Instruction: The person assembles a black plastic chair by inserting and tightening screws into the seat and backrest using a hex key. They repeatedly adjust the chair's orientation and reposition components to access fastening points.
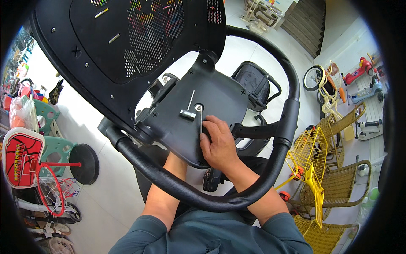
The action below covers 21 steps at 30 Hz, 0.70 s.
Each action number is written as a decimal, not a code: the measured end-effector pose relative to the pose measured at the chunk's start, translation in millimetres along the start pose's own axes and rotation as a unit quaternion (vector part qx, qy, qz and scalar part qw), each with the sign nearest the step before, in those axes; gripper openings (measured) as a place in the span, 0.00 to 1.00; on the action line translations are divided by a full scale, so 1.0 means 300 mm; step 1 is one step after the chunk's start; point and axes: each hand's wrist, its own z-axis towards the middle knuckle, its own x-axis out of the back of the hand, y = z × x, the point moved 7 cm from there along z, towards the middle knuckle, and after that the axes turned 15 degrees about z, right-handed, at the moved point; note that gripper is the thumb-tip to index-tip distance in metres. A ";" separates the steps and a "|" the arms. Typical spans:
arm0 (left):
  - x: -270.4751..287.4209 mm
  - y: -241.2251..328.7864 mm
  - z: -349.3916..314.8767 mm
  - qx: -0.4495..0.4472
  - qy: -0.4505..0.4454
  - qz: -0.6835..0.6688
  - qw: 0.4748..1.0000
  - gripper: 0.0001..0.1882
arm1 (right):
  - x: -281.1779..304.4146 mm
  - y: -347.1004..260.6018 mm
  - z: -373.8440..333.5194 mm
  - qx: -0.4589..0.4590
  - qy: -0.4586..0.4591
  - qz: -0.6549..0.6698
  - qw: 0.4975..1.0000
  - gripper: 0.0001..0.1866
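Note:
A black plastic seat (215, 91) of a child's ride-on or stroller is in front of me. In its middle is a round recess with a bright metal fastener (198, 108). My right hand (218, 142) rests on the seat's near part, thumb and fingers closed on a slim metal wrench (201, 122) whose far end is at that fastener. Just left of the recess lies a T-shaped metal tool (187, 114) with a thin shaft. My left forearm (171, 178) reaches beneath the seat's near edge; the seat hides that hand.
A padded black ring bar (182, 192) loops around both my forearms. The tall perforated backrest (110, 46) rises at left. On the right are a yellow wire basket (311, 152) and wicker chairs (338, 184); a toy basketball hoop (50, 186) stands at left.

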 end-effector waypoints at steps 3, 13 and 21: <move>-0.018 -0.011 0.004 0.005 -0.003 -0.015 1.000 0.34 | -0.001 -0.002 0.003 0.004 -0.001 -0.008 1.000 0.20; -0.057 -0.056 0.031 0.032 -0.026 -0.090 0.995 0.33 | -0.005 -0.007 0.006 0.002 -0.008 -0.018 1.000 0.21; -0.069 -0.067 0.008 0.050 -0.042 -0.147 0.987 0.33 | -0.006 -0.011 0.006 -0.001 -0.012 -0.026 1.000 0.20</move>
